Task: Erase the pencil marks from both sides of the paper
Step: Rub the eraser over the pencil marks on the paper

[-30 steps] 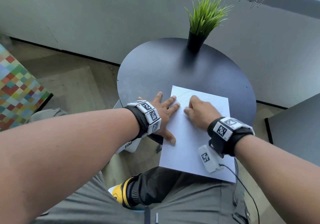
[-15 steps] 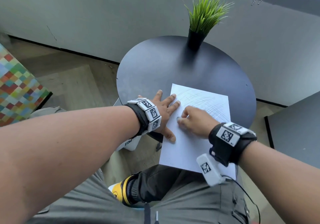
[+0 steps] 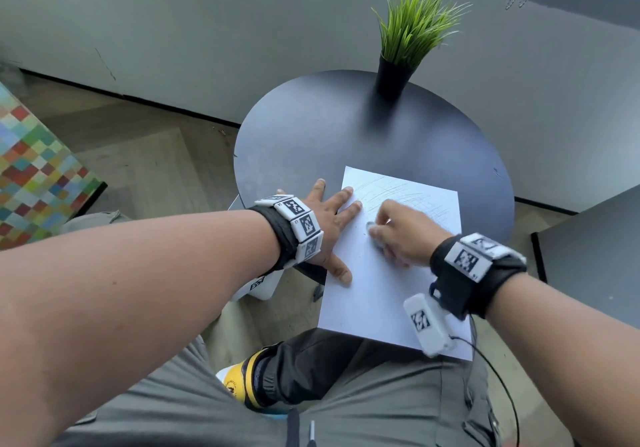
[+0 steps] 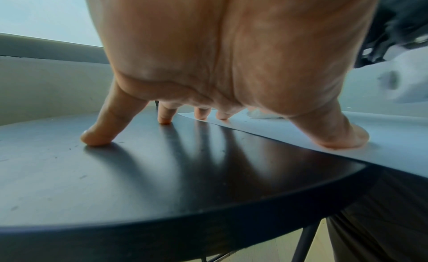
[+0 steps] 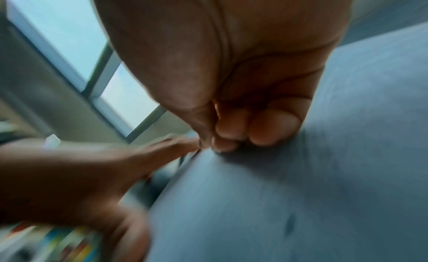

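On the counter (image 3: pixel 311 128) at six o'clock lies the paper (image 3: pixel 374 294): left hand (image 3: pixel 329 225) spread flat pinning it, right hand (image 3: pixel 398 238) fingers pinching an eraser (image 3: pixel 371 227). Best with short, firm strokes toward twelve o'clock marks (image 3: pixel 412 193).

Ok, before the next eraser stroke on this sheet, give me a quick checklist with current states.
1. Paper pinned: ok, left hand lies flat, thumb and two fingertips on its left edge.
2. Eraser gripped: ok, a small white piece shows at the right hand fingertips.
3. Eraser on the marks: ok, it sits at the near edge of the pencil marks.
4. Marks cleared on this side: not ok, scribbles cover the far part.
5. Paper supported: not ok, its near end overhangs the table.
6. Underside marks: cannot tell, hidden.
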Tool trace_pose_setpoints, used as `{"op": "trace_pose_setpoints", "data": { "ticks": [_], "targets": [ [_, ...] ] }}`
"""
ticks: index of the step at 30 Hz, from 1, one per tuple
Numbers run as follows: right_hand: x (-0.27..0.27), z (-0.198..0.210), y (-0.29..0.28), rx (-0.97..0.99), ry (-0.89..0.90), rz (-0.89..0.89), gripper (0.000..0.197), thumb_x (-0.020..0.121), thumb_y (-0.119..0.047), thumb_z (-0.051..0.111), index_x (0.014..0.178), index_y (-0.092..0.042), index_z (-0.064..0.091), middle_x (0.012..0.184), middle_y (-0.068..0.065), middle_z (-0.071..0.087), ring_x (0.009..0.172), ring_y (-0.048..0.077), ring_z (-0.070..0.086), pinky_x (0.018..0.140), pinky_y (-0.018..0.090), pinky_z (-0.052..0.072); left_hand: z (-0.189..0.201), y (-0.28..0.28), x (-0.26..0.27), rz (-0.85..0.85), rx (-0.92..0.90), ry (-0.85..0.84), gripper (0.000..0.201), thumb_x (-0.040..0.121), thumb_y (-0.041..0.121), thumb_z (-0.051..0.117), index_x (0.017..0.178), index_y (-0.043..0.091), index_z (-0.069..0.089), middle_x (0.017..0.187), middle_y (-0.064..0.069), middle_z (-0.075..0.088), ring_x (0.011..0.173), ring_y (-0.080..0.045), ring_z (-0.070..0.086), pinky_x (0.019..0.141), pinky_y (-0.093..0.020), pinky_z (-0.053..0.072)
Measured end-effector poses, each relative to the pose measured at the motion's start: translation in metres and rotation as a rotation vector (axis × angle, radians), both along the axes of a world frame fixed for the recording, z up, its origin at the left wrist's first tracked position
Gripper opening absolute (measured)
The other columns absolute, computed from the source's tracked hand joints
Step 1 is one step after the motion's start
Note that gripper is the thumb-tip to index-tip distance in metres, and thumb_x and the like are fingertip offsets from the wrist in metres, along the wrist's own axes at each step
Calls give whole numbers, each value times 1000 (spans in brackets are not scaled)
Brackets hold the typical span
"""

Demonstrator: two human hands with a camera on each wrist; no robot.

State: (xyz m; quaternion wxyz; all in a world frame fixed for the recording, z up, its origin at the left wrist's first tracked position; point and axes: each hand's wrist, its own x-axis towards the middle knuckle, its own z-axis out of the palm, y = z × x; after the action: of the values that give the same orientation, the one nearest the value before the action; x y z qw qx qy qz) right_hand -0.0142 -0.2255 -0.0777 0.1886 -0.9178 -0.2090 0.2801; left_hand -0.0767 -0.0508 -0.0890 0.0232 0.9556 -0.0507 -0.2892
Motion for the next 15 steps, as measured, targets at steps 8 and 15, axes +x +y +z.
{"op": "trace_pose_setpoints", "data": {
  "ticks": [8,15],
  "targets": [
    [15,3,-5,-8,-146,-64,20,95,-38,55,93,-19,52,90,9,67,91,31,62,76,34,47,2,-1,0,-6,6,2,137,53,97,52,153,37,-19,161,14,-25,148,-37,-19,94,-85,19],
    [-24,-2,2,-30,-12,300,19,97,-41,56,100,-22,53,97,7,66,87,27,59,76,35,46,8,-5,-1,-14,33,19,142,53,94,59,154,32,-20,161,9,-26,147,-41,-20,96,-83,19]
  ]
}}
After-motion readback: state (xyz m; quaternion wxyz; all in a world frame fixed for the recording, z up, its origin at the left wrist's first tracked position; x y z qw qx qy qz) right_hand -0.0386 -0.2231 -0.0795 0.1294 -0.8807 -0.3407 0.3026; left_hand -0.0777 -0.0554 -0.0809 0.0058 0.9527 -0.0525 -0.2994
